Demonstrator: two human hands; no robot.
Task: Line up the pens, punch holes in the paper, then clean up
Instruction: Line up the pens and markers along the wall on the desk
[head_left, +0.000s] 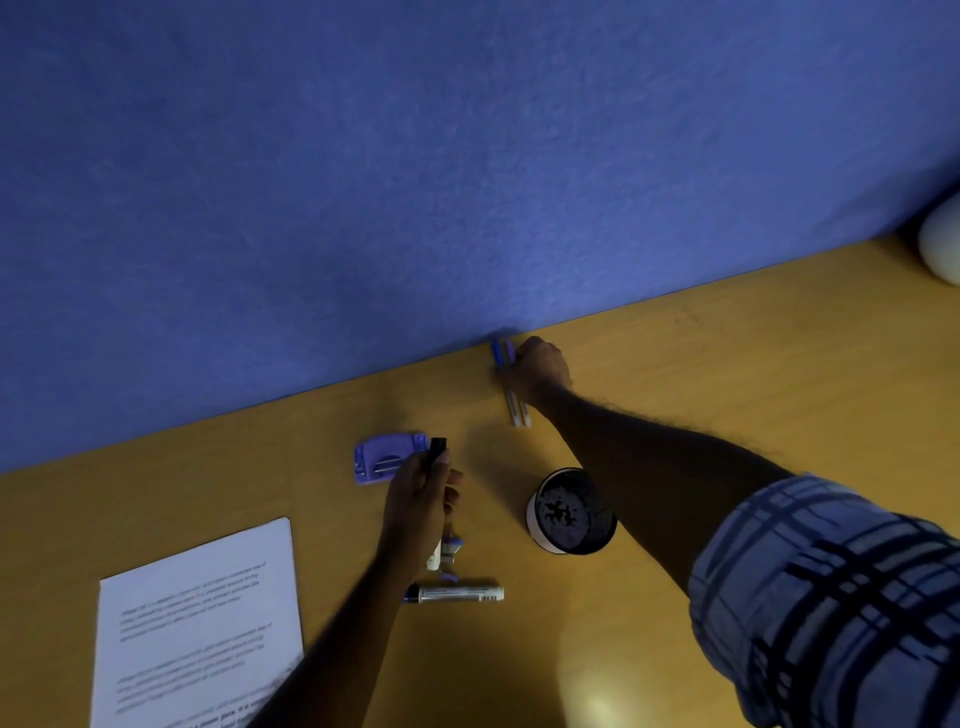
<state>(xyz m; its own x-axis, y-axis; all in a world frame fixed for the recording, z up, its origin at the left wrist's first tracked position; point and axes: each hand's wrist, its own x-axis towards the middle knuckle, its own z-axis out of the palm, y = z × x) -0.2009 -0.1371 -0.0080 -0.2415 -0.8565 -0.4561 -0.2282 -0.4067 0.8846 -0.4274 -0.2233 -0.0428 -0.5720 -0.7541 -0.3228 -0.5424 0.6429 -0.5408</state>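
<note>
The left hand (421, 499) grips a black-capped marker (438, 448). At its 8 o'clock lies the paper (197, 623); its words are too blurry to read. The blue hole punch (382, 457) sits at 11. At 2 o'clock, the right hand (540, 364) holds two pens (514, 405) by the blue wall (363, 182).

Desk (727, 364) was wood-grain, smooth, faintly shiny. Partition (363, 182) was felt-like cloth, matt and rough. Sheet (208, 571) was matt paper. Hole punch (382, 457) looked smooth plastic. Lying marker (457, 593) had a glossy plastic barrel; held marker (438, 447) a black plastic cap. Pens (521, 413) looked plastic. Sleeve (831, 597) was checked woven cloth.
</note>
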